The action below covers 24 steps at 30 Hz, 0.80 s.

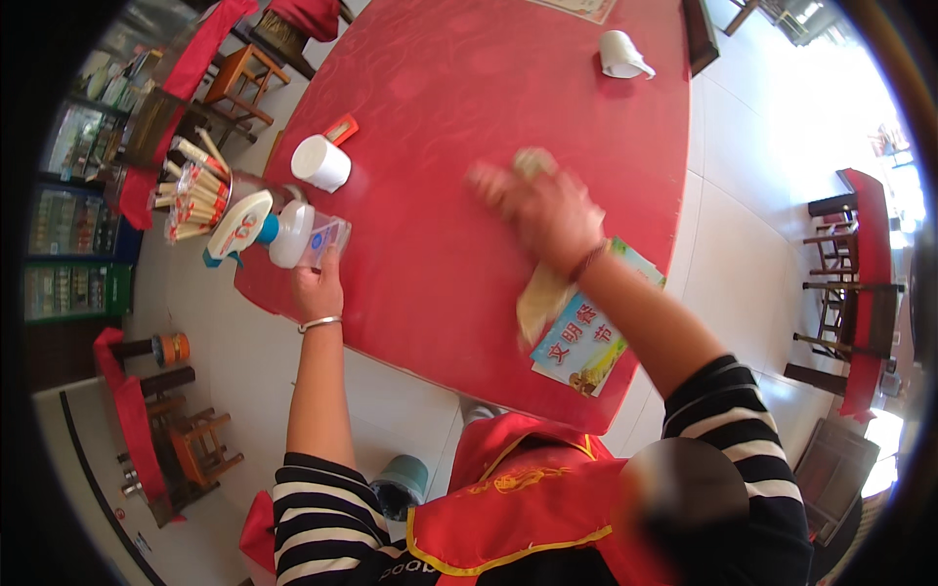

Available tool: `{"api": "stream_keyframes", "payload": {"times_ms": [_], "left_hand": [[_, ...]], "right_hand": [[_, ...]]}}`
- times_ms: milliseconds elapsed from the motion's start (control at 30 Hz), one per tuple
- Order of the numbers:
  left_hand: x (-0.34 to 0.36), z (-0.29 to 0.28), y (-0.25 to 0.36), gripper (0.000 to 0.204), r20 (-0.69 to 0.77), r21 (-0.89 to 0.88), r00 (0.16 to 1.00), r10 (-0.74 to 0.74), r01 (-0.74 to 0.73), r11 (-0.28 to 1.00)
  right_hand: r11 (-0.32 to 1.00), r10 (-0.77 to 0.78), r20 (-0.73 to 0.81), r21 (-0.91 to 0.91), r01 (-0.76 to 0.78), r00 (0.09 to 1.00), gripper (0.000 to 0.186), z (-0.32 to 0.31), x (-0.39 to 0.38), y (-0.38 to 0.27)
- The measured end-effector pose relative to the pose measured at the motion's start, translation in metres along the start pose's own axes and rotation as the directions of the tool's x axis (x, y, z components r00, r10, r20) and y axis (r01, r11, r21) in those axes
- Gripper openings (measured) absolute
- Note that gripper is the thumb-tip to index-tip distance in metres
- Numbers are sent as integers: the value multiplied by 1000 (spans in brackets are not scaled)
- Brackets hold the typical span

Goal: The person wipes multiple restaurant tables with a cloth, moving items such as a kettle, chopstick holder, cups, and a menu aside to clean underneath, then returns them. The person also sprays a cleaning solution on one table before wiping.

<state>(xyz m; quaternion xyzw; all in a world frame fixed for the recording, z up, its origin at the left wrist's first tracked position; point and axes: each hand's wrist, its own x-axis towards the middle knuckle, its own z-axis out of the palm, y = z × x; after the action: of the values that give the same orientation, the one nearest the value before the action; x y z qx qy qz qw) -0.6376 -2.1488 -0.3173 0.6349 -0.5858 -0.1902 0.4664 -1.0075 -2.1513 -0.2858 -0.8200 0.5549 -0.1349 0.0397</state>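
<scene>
Apron point(528, 493) at six o'clock, we seem mid-wipe, left hand point(319, 291) closed round spray bottle point(297, 236), right hand point(555, 217) over cloth point(539, 305) at one, grip unclear, probably needing flat strokes next.

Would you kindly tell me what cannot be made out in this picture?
Head view:
Right hand: fingers blurred, so its grip on the tan cloth is unclear.
Left hand: some fingers hidden behind the spray bottle.
Printed card: partly covered by the right forearm.
Far sheet: cut off by the upper edge.
Shelf goods: too small.
</scene>
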Motion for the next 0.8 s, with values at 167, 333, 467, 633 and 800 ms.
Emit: {"api": "stream_keyframes", "payload": {"times_ms": [167, 333, 467, 633, 800], "left_hand": [[1, 0, -8, 40, 5, 19, 1000, -7, 6, 1000], [3, 0, -17, 40, 20, 18, 999, -28, 27, 999], [5, 3, -21, 40, 39, -63, 998, -51, 53, 997], [4, 7, -23, 36, -33, -47, 997, 71, -72, 996], [4, 2, -19, 40, 0, 126, 998, 69, -69, 990]], "right_hand": [[943, 327, -20, -55, -328, 945, 58, -1, 31, -4], [961, -258, 198, 157, 229, 946, 62, -13, -60, -140], [760, -612, 94, 347, 550, 785, 23, -10, -147, -160], [819, -268, 434, 573, -34, 860, 43, -72, -192, -106], [695, 273, -223, 718, -32, 936, 41, -157, -128, -62]]}}
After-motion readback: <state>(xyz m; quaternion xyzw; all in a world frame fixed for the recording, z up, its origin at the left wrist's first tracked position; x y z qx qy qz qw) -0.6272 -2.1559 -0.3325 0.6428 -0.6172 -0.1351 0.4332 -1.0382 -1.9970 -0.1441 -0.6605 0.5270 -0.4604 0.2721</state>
